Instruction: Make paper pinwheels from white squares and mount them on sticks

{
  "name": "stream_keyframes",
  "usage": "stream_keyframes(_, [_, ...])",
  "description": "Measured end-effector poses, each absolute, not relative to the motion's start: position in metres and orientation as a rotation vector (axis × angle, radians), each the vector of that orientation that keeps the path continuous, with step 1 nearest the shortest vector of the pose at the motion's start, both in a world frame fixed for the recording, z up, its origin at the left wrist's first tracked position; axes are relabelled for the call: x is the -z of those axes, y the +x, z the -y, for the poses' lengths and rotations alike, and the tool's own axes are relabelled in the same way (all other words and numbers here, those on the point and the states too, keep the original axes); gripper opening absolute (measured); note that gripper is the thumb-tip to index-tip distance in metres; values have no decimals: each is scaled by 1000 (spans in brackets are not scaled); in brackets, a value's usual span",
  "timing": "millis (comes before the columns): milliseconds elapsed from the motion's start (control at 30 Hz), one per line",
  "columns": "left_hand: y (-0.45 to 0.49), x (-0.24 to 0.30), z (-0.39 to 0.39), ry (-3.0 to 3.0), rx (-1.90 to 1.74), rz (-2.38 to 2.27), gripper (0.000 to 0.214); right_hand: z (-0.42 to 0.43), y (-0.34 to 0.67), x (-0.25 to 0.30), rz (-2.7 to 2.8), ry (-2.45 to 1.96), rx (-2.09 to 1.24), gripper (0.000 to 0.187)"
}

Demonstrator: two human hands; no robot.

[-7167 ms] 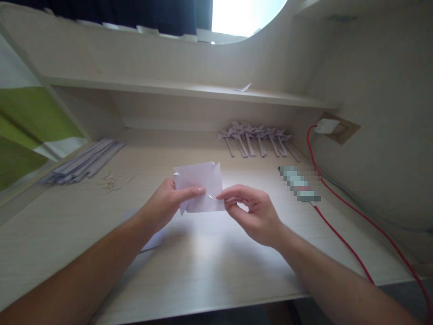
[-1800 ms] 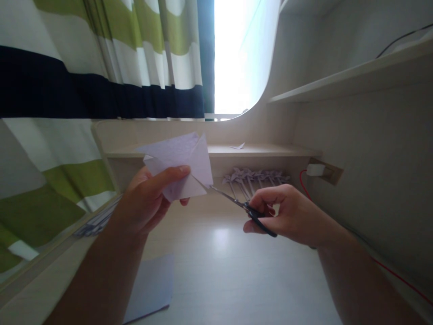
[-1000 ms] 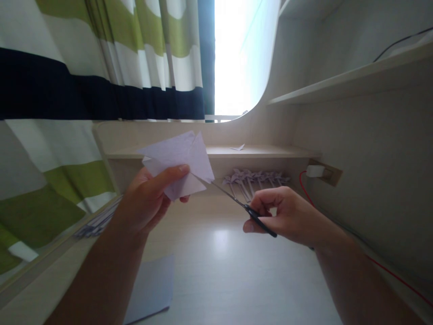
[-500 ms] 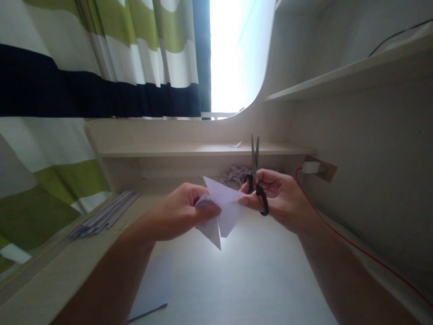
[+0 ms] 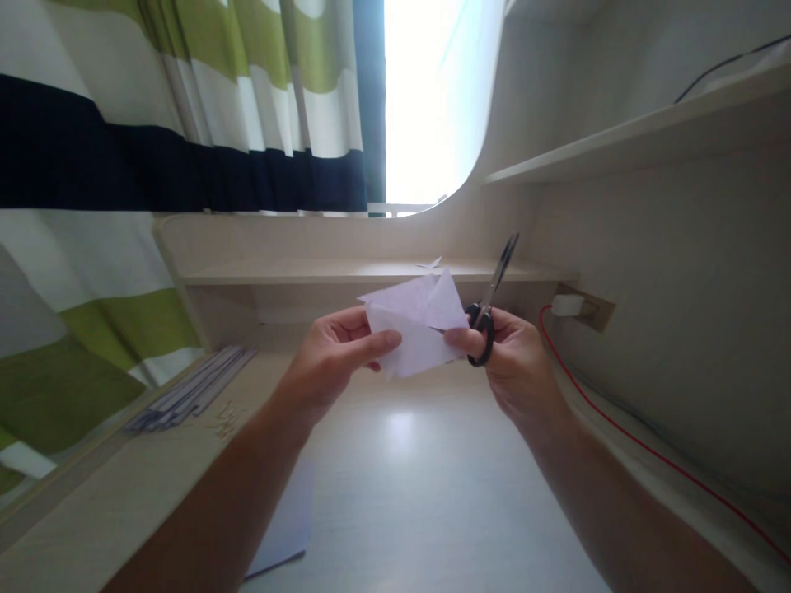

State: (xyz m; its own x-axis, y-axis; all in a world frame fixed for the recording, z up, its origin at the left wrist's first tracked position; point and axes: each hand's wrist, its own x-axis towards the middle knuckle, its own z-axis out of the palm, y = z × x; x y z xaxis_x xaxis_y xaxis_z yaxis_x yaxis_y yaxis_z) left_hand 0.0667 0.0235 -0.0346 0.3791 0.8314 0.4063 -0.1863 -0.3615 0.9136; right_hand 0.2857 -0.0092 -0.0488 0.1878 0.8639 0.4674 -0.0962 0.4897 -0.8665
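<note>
one slit paper (image 5: 417, 350) is being finger-pinched by left hand (image 5: 337, 354) and right hand (image 5: 517, 356), tearing best being avoided by the latter's scissors (image 5: 488, 305) being held clear.

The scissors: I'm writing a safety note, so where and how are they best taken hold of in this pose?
Probably by the black handle loops of the scissors, coming from the person's near side. The blades point up and away, so that approach keeps clear of them, and the rounded loops, already at the right hand, suit a firm hold.
</note>
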Motion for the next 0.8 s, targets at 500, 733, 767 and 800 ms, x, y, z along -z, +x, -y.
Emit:
stream_keyframes(500, [102,63,-17,1510,-1405,-683,32,1,271,67,1038,-808,-1010,33])
stream_keyframes(733, [91,54,-23,1466,-1537,-797,26,4,269,65,1298,-869,-1081,39])
stream_keyframes(767, [88,50,-23,1454,-1530,-805,25,5,272,63,1356,-889,-1071,39])
stream_keyframes(800, [84,45,-22,1439,-1522,-814,23,5,276,61,1415,-908,-1062,39])
